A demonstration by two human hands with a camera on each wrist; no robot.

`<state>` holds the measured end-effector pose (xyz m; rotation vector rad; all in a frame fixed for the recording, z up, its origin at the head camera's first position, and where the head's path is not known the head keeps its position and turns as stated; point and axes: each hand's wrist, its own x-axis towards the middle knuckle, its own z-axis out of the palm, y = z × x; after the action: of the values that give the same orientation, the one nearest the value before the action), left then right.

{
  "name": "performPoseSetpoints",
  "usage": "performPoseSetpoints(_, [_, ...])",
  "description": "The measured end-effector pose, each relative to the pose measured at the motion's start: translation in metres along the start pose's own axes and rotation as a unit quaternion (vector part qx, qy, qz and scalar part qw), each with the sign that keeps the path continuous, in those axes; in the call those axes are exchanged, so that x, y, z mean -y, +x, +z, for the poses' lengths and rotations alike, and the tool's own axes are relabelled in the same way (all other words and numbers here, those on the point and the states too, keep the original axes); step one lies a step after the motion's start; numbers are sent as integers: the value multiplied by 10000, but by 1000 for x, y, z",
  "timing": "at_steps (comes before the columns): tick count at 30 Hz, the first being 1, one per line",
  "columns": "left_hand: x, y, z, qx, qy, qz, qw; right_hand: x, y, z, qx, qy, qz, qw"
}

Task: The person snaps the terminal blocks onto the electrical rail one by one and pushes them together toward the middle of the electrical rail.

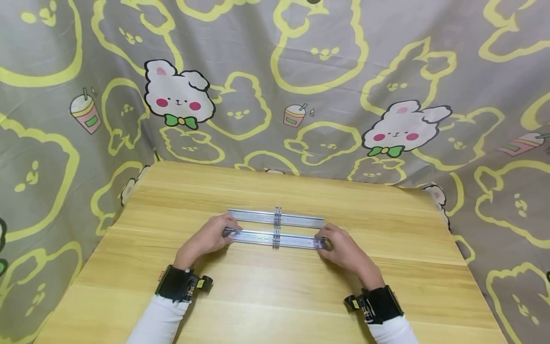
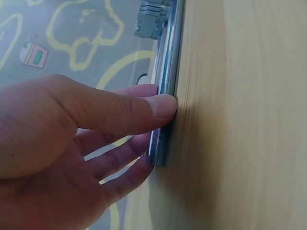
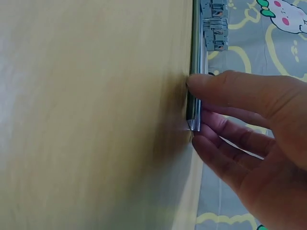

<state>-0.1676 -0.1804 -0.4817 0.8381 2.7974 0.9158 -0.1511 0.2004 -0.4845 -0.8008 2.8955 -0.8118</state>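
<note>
Two silver metal DIN rails lie nearly parallel, one behind the other. Grey terminal blocks sit at the middle of the near rail, and similar blocks are on the far rail. My left hand pinches the near rail's left end, thumb on the front edge and fingers behind, as the left wrist view shows. At the right end, my right hand grips the same rail between thumb and fingers. The fingers partly cover both ends of this rail.
Under the rails is a wood-grain table. A grey patterned curtain hangs around its back and sides. Each wrist wears a black strap with a small camera, the left camera and the right camera.
</note>
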Motion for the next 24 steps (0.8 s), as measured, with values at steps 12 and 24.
performPoseSetpoints(12, [0,2,1,78,-1,-195,9998,-4,0,1,-168,225,-293,9992])
performPoseSetpoints(24, [5,3,-26,-65,-295,-235,9993,-4,10,-19,-279,200,-140,9993])
